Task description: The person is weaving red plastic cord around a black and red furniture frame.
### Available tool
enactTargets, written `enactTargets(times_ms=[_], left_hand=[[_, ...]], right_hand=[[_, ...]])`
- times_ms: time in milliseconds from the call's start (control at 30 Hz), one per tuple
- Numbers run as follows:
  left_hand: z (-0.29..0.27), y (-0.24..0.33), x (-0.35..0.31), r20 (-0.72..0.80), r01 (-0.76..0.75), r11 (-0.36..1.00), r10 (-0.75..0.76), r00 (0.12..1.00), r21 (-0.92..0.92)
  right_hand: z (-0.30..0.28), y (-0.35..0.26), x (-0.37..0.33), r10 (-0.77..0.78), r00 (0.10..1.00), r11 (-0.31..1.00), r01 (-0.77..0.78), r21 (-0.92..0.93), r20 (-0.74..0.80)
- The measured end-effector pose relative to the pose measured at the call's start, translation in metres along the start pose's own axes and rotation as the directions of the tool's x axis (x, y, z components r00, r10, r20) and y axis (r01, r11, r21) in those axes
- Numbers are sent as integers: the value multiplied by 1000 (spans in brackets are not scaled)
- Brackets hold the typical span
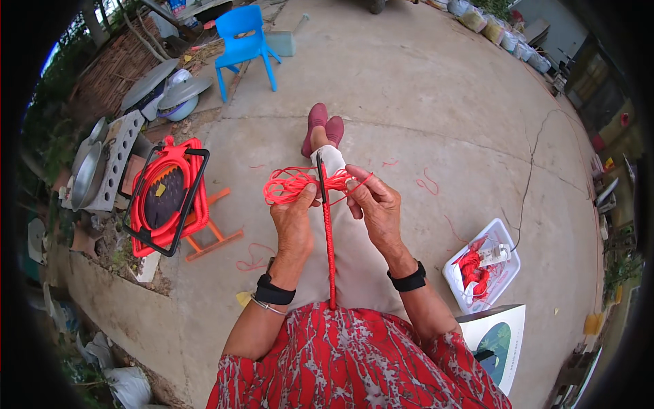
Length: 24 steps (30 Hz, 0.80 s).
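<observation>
A red braided cord (330, 252) runs from my lap up between my hands, with a thin black strip (321, 176) along its far end. Loose loops of red cord (289, 185) fan out to both sides of that end. My left hand (294, 221) pinches the left loops between thumb and fingers, close beside the braid. On the other side my right hand (376, 210) has thumb and fingers closed on red strands, and a thin strand passes over its raised index finger. Both hands hover above my outstretched legs. The fingertips partly hide the cord they grip.
At right stands a white plastic basket (505, 240) holding red cord and a clear container, with a white box (512, 341) nearer me. A red folding stool (194, 228) is at left, a blue chair (240, 42) farther off. Cord scraps lie on the concrete floor (436, 116).
</observation>
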<state>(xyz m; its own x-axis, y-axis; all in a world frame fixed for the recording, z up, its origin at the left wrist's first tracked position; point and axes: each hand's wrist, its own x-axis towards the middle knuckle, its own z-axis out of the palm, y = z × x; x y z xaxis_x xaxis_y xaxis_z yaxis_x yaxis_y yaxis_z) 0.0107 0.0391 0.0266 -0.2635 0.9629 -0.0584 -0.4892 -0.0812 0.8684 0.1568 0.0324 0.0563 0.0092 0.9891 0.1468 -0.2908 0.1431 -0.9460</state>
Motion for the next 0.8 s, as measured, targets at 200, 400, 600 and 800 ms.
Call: enactTargets(times_ms=[200, 400, 600, 800], left_hand=[[0, 1, -4, -70, -44, 998, 48, 996, 55], [-1, 8, -4, -61, -145, 983, 152, 986, 110], [-26, -3, 3, -163, 81, 993, -94, 982, -85], [-41, 0, 30, -134, 125, 934, -178, 975, -335]], right_hand=[[6, 5, -5, 43, 999, 994, -41, -102, 17], [4, -2, -4, 27, 999, 977, -17, -210, 45], [-18, 12, -12, 309, 947, 912, -321, 255, 87], [-50, 18, -9, 395, 908, 882, -418, -218, -139]])
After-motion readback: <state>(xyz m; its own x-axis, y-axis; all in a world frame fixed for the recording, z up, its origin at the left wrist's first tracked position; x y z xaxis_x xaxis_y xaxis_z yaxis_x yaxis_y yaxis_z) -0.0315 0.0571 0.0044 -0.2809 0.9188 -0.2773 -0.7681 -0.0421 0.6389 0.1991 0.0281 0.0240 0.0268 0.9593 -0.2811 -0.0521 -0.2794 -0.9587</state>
